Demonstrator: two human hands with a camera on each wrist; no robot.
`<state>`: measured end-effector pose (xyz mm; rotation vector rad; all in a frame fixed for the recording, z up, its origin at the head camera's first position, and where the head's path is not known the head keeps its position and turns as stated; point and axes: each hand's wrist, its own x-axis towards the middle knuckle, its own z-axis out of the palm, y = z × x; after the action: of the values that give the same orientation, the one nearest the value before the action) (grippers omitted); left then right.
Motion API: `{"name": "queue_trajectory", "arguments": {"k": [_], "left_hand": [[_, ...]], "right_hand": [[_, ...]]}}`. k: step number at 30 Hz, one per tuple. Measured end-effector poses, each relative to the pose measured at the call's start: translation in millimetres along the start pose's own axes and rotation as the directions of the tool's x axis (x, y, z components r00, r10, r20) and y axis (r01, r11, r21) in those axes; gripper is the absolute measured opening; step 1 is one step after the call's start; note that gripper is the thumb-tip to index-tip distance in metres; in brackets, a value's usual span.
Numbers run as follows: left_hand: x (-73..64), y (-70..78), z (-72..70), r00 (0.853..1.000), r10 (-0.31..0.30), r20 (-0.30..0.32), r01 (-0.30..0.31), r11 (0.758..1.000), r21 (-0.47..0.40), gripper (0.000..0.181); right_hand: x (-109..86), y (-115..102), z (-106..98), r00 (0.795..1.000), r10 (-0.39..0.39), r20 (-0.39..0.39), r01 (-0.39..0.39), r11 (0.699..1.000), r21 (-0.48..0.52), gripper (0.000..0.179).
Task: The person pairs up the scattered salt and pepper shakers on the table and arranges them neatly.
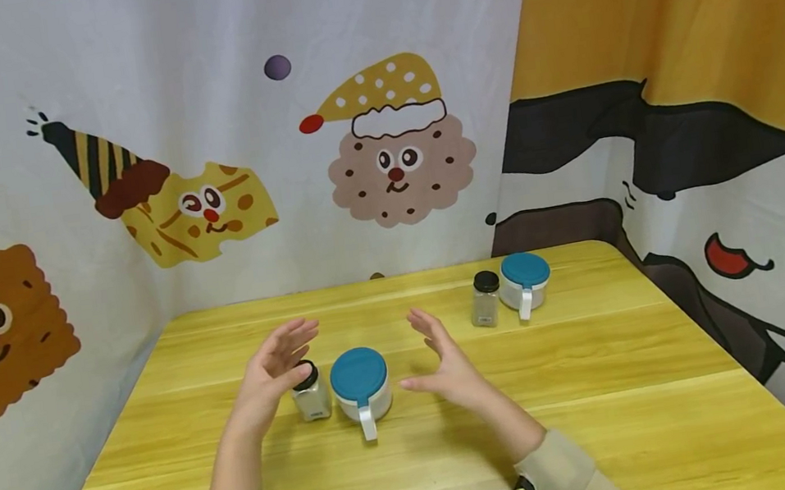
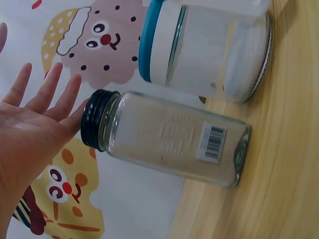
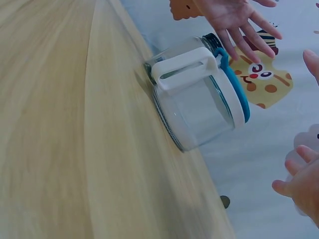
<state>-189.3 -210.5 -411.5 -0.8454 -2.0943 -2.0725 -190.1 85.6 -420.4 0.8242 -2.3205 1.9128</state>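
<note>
Two glass containers stand upright side by side on the table between my hands. The left one is a square glass jar (image 2: 169,137) with a black screw lid and a barcode label on its side. Beside it is a round glass pot (image 1: 374,403) with a blue lid and a white handle pointing towards me. My left hand (image 1: 270,379) is at the jar's left, fingers spread and thumb overlapping its black lid in the head view. To the right of the pot, my right hand (image 1: 449,366) is held apart from it, palm turned inward and holding nothing.
A second black-lidded glass jar (image 1: 485,309) and a second blue-lidded pot (image 1: 518,295) stand together at the back right of the wooden table (image 1: 608,415). A printed cartoon curtain (image 1: 206,71) hangs right behind the table and along its sides.
</note>
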Motion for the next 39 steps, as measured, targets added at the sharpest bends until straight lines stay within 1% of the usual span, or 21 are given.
{"name": "queue_trajectory", "arguments": {"k": [7,14,21,25,29,33,39], "left_hand": [[3.6,0.1,7.4,1.000,0.008,0.017,-0.007,1.000,-0.025,0.058],[6.2,0.6,18.1,1.000,-0.025,-0.001,0.025,0.999,0.021,0.063],[9.7,2.8,26.2,1.000,-0.015,0.006,0.015,0.998,0.066,0.065],[12.2,3.8,31.7,1.000,-0.008,0.007,0.008,0.997,0.075,0.066],[15.5,4.7,38.0,1.000,-0.007,0.011,0.006,0.998,0.067,0.067],[18.2,3.9,42.7,1.000,0.007,0.018,-0.008,0.999,0.046,0.067],[22.1,1.1,48.6,0.999,0.023,0.032,-0.024,0.999,0.033,0.067]], "right_hand": [[-3.1,-1.7,-7.4,1.000,-0.004,-0.003,0.004,1.000,-0.008,0.099],[-7.4,-0.5,-15.1,1.000,-0.022,0.002,0.022,1.000,-0.017,0.100],[-10.3,-0.4,-23.5,0.999,-0.040,-0.003,0.040,0.999,-0.017,0.099],[-12.8,-1.4,-27.7,0.999,-0.043,0.000,0.043,0.999,-0.019,0.099],[-15.0,-2.7,-32.1,0.998,-0.057,-0.011,0.057,0.998,-0.023,0.099],[-16.8,-3.5,-37.1,0.997,-0.075,-0.021,0.074,0.997,-0.032,0.099],[-18.5,-6.9,-44.2,0.997,-0.079,-0.024,0.078,0.996,-0.051,0.098]]}}
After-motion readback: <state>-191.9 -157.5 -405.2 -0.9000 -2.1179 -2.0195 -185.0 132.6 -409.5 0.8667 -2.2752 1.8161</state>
